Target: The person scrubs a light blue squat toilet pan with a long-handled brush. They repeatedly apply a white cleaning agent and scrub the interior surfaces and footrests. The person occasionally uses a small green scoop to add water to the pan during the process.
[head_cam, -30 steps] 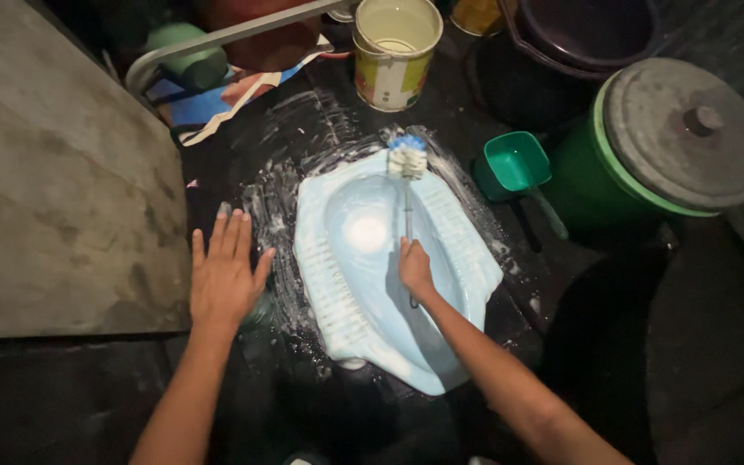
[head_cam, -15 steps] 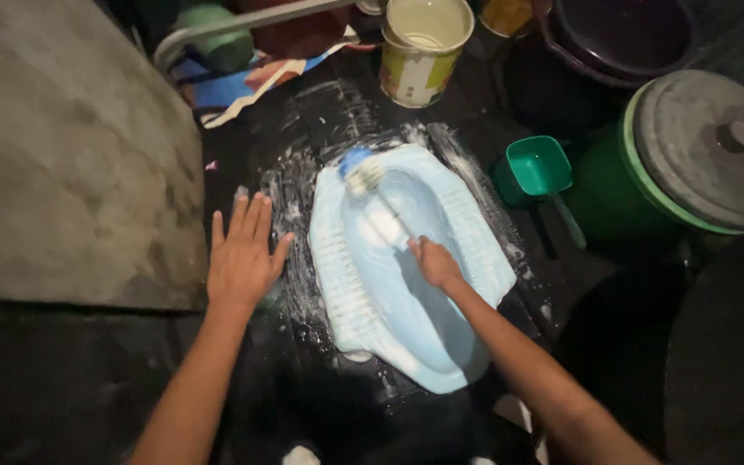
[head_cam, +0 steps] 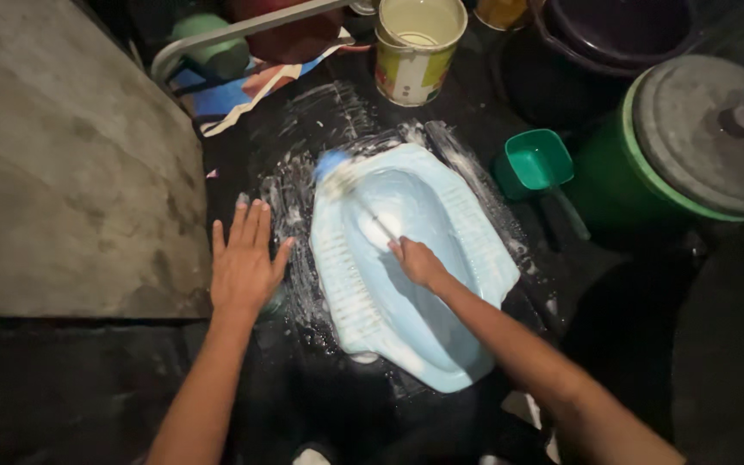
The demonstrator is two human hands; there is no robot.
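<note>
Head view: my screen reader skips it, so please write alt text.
A right hand scrubs a pale blue squat toilet pan with a brush. The left hand lies flat on the wet dark floor; a green scoop sits nearby.

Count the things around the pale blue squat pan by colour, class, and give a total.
Green: 3 — scoop, lidded bin, jug
Blue and white: 1 — brush
Yellow: 1 — tin
Dark: 1 — basin
Total: 6

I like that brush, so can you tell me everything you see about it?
The long thin-handled scrubbing brush has a blurred blue and white bristle head. It lies slanted across the pale blue squat toilet pan, with the head at the pan's upper left rim amid white foam. The right hand grips the lower end of its handle.
</note>
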